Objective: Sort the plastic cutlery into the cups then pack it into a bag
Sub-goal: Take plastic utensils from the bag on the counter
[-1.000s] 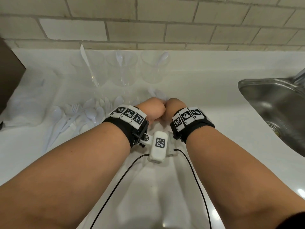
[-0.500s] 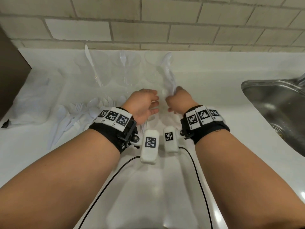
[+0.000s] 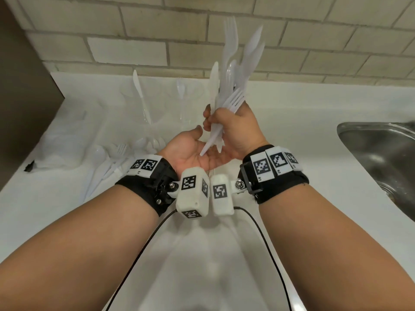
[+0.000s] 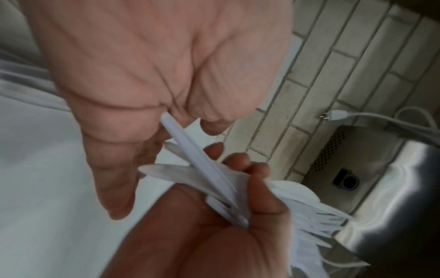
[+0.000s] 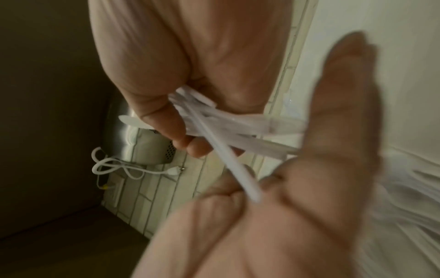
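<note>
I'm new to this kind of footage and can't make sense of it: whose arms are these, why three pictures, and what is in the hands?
There is no machine here: a person works with bare hands, wearing black wrist straps with coded tags and small white cameras. The large picture comes from a camera on the person's head, looking down; the other two come from the wrist cameras, looking along each palm, so they are close and blurry. The right hand grips a bundle of white plastic cutlery, forks and knives among it, held upright above the white counter. The left hand is open, palm up, under the handle ends. More loose cutlery lies on the counter to the left, clear cups stand behind, and a steel sink is at right.
</note>
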